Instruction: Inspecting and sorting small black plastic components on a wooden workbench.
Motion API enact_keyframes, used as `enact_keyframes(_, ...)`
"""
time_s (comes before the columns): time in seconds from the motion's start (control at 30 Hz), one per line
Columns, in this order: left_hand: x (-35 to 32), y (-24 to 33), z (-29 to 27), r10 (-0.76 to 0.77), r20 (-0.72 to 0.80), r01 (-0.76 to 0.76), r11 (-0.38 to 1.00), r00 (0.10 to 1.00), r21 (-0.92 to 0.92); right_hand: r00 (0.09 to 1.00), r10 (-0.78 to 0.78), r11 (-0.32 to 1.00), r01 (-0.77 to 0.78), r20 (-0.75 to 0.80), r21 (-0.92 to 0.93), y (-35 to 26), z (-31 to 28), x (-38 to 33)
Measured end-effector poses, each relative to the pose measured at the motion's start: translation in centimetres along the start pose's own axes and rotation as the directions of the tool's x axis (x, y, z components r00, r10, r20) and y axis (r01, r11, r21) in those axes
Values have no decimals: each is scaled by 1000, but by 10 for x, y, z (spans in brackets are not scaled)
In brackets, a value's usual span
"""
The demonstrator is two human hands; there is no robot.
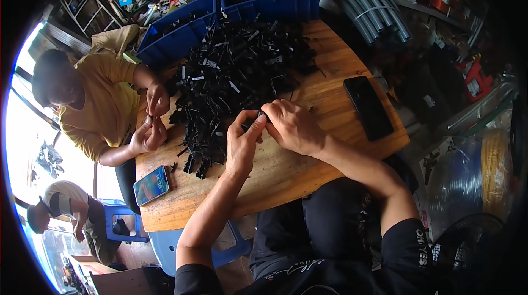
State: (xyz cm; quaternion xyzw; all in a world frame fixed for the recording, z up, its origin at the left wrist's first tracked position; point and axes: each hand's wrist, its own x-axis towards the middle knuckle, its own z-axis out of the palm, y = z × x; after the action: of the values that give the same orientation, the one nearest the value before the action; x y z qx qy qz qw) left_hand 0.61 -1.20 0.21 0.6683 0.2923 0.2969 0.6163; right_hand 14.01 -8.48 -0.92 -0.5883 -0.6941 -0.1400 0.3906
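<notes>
Above the near part of the wooden table (286,179), my two hands meet around a small black plastic part (260,113). My left hand (243,140) pinches it from the left, thumb on top. From the right, my right hand (292,125) closes its fingers on the same part. Much of the part is covered by my fingers, so its exact kind does not show. Just beyond my hands lies a big heap of black plastic pieces (236,69), a few with whitish strips among them.
Two blue bins (269,8) holding black pieces stand at the far edge. A black phone (368,107) lies right, a lit phone (151,186) left. A co-worker in a yellow shirt (113,83) handles a small piece at left. Grey pipes (363,3) curve beyond the table.
</notes>
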Motion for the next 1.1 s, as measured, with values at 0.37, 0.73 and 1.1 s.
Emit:
enact_keyframes(0.37,24,-19,-30,168,99,-72,785,981,-616,965,20,999,-11,261,-37,32,3,-6)
enact_keyframes(0.73,11,-4,-16,346,-19,-333,916,938,223,868,330,256,-460,371,850,18,-26,10)
enact_keyframes(1.1,7,-1,-10,27,26,-25,998,999,-50,859,433,338,-435,273,835,16,-19,8)
